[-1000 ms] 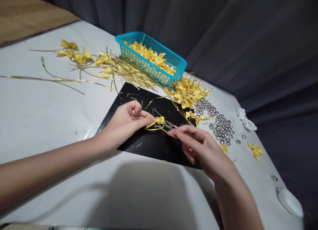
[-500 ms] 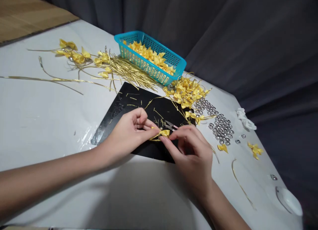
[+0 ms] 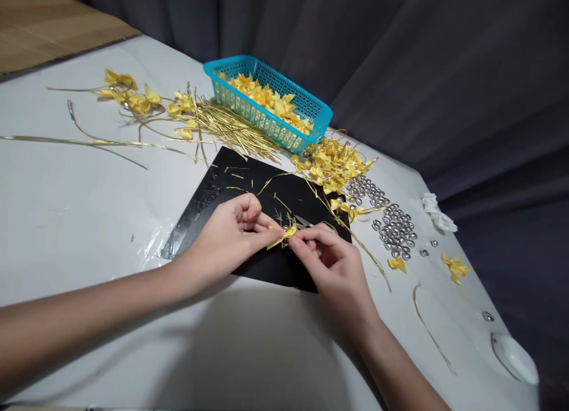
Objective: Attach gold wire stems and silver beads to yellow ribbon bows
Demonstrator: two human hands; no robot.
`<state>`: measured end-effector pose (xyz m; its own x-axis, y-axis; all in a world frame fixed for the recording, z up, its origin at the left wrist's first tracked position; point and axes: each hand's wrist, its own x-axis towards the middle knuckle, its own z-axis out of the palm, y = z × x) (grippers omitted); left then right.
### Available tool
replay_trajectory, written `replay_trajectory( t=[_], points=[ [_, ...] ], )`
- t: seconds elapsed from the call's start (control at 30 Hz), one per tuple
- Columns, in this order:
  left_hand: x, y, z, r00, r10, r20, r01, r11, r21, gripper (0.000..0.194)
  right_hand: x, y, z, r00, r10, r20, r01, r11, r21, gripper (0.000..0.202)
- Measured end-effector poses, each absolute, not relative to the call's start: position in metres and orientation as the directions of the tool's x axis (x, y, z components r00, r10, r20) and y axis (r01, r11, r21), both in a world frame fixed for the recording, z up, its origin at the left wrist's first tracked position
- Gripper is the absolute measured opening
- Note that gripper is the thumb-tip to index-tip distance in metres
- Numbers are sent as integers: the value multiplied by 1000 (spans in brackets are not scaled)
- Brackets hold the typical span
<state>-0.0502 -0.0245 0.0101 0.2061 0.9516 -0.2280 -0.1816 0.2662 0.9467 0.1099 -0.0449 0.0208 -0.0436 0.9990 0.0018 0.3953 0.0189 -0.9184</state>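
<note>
A small yellow ribbon bow (image 3: 288, 232) is pinched between both hands above a black mat (image 3: 275, 269). My left hand (image 3: 240, 227) grips its left side with thumb and forefinger. The fingertips of my right hand (image 3: 331, 251) close on its right side. Scissors (image 3: 303, 221) lie on the mat just behind the bow, partly hidden by my right hand. Short gold cord clippings (image 3: 283, 202) are scattered on the mat.
Behind the mat are a blue basket (image 3: 323, 116) of yellow bows, a bundle of gold cords (image 3: 235, 129) and a pile of corded bows (image 3: 335, 162). Silver rings (image 3: 395, 230) lie at the right, with a white object (image 3: 515, 357) near the table's right edge.
My right hand has shifted slightly left and its fingers have changed their hold. The bow now looks turned and more folded. My left hand has barely moved.
</note>
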Motion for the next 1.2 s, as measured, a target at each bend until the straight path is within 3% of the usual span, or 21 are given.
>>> replay_trajectory(
  t=[0.13, 0.2, 0.3, 0.4, 0.5, 0.67, 0.73, 0.83, 0.97, 1.07, 1.2],
  points=[
    [-53, -20, 5, 168, 963, -212, -153, 237, 959, 41, 119, -44, 38, -161, 958, -235, 92, -223, -971, 16],
    [-55, -16, 2, 158, 966, -204, -155, 228, 961, 42, 124, -43, 47, -194, 939, -282, -54, -298, -953, 13],
    [-56, -13, 1, 137, 967, -214, -166, 236, 957, 43, 131, -40, 54, -220, 925, -309, -145, -345, -928, 10],
    [-56, -12, 2, 126, 965, -231, -178, 251, 952, 43, 134, -38, 51, -182, 927, -329, -102, -350, -931, 12],
    [-56, -12, 3, 120, 966, -231, -179, 250, 952, 43, 135, -39, 44, -124, 935, -333, 76, -326, -942, 20],
    [-57, -12, 1, 118, 965, -233, -171, 251, 953, 42, 135, -40, 43, -255, 892, -372, 347, -275, -897, 31],
    [-57, -11, 0, 123, 966, -228, -165, 247, 955, 42, 136, -41, 45, -281, 911, -302, 363, -191, -912, 27],
    [-57, -11, 0, 136, 968, -209, -138, 227, 964, 42, 139, -42, 48, -232, 970, -76, 383, 20, -923, 19],
    [-53, -16, 1, 247, 956, -156, -87, 182, 979, 39, 139, -45, 49, -247, 941, 232, 505, 329, -798, 10],
    [-50, -24, 3, 362, 924, -125, -44, 151, 988, 36, 135, -46, 47, -315, 896, 313, 547, 441, -712, 11],
    [-49, -33, 6, 523, 846, -108, 70, 84, 994, 32, 126, -47, 41, -290, 887, 360, 550, 462, -696, 10]
  ],
)
